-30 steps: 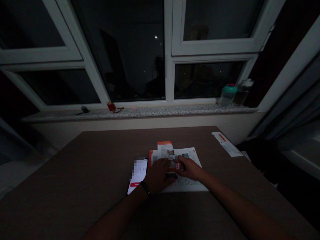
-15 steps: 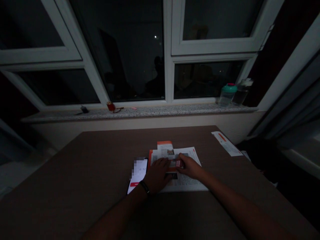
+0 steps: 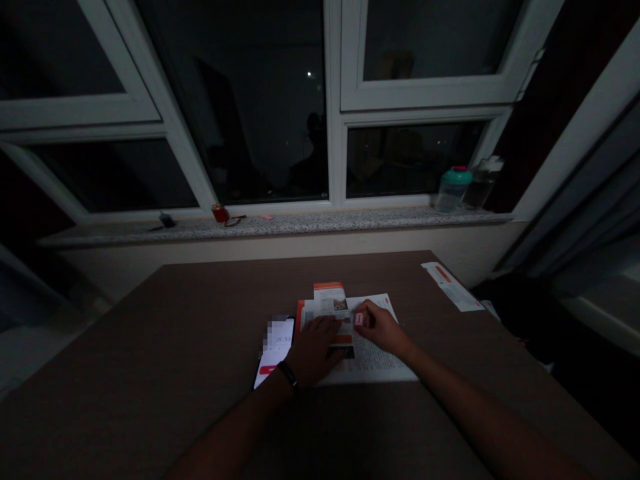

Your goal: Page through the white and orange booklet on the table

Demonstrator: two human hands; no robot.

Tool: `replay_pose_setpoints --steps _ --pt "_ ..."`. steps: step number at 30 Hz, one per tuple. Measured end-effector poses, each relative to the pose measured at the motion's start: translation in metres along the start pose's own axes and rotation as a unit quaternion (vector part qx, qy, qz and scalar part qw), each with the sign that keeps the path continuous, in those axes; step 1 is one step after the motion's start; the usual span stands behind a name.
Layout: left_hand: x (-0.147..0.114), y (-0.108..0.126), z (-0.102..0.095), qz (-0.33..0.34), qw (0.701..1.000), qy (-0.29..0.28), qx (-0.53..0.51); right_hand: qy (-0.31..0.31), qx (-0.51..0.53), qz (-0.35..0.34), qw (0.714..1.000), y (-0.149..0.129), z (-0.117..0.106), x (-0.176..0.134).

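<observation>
My left hand [image 3: 316,343], with a dark band [image 3: 289,375] on its wrist, lies spread on a narrow printed leaflet [image 3: 330,297] that has orange stripes. Under that leaflet lies a larger printed sheet [image 3: 383,363]. Between the thumb and fingers of my right hand [image 3: 383,328] is a small pink block-shaped thing [image 3: 359,319] with a dark mark; dim light hides its exact kind. The pink thing is close to the leaflet's right edge, over the larger sheet; I cannot tell whether it touches the paper. Left of my left hand lies a lit phone [image 3: 276,347].
A torn-looking strip of printed paper [image 3: 453,287] lies near the right edge of the brown table [image 3: 210,320]. Behind it, the stone windowsill [image 3: 310,225] carries a red jar [image 3: 220,213], a small dark bottle [image 3: 166,219], a teal-lidded shaker [image 3: 454,190] and a clear bottle [image 3: 483,183].
My right hand has shifted slightly and turned, so more of the pink thing's face shows. My left hand stays on the leaflet.
</observation>
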State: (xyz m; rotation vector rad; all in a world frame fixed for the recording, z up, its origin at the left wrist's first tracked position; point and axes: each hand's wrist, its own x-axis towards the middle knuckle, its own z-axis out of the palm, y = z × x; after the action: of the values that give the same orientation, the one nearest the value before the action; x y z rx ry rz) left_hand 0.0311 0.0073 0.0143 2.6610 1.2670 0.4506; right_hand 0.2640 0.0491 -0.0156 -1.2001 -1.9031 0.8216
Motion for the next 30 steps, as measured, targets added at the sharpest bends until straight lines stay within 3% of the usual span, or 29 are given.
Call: replay_pose_setpoints --steps 3,14,22,30 --pt "0.0 -0.001 0.001 -0.002 1.0 0.004 -0.001 0.03 0.006 0.019 0.999 0.004 0.001 0.003" --pt "0.0 0.001 -0.001 -0.007 1.0 0.004 0.007 0.023 -0.02 0.004 1.0 -0.004 -0.001 0.0" --pt "0.002 0.006 -0.006 0.009 1.0 0.015 -0.014 -0.037 -0.009 -0.083 0.996 -0.013 -0.006 -0.005" --pt "0.002 0.0 -0.003 0.018 1.0 0.001 -0.02 0.015 -0.081 -0.033 0.996 -0.003 -0.01 -0.001"
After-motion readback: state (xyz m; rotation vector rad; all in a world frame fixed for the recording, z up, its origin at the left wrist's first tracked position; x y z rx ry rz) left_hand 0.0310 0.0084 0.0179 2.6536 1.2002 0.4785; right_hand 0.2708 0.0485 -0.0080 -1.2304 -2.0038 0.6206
